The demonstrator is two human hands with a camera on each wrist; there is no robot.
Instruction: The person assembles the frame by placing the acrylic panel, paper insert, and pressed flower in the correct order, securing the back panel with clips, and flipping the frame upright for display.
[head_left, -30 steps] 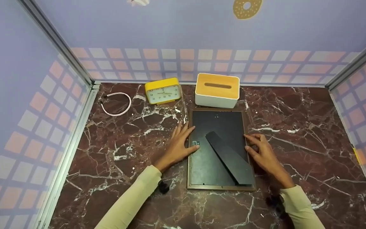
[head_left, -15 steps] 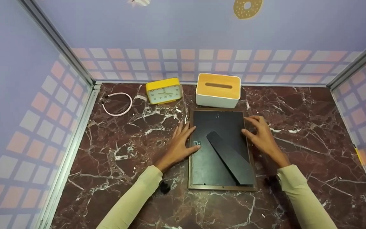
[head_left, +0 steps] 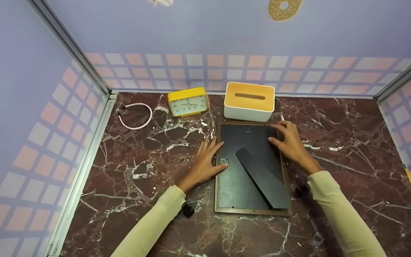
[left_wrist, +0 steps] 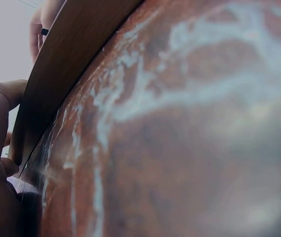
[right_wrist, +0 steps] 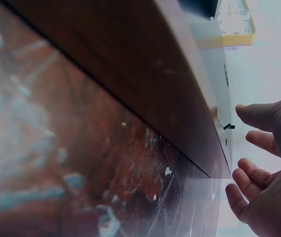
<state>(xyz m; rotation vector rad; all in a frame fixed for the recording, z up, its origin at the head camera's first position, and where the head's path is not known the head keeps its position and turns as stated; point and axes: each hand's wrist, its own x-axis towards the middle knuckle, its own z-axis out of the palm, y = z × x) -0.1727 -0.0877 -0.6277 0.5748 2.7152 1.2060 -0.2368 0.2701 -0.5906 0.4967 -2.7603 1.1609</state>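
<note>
A picture frame [head_left: 254, 212] with a brown wooden edge lies on the marble-patterned table, its black backing [head_left: 234, 185] facing up. A black easel stand [head_left: 262, 180] slants across that backing. My left hand [head_left: 205, 162] rests at the frame's left edge, fingers spread along the side and thumb over the backing. In the left wrist view, the left thumb [left_wrist: 13, 93] touches the frame's rim. Near the top right corner is my right hand [head_left: 291, 142], thumb and fingers apart. The right wrist view shows its fingers slightly bent beside a small dark tab [right_wrist: 229, 127], holding nothing.
Behind the frame stands a white tissue box [head_left: 249, 113] with a yellow slotted lid. A yellow alarm clock [head_left: 188, 102] is left of it, and a pale headband [head_left: 150, 116] lies farther left. Patterned walls enclose the back and sides of the table [head_left: 148, 214].
My right hand has moved up along the frame's right edge, from the middle to the top right corner. The left hand and the frame keep their places; the view has shifted slightly.
</note>
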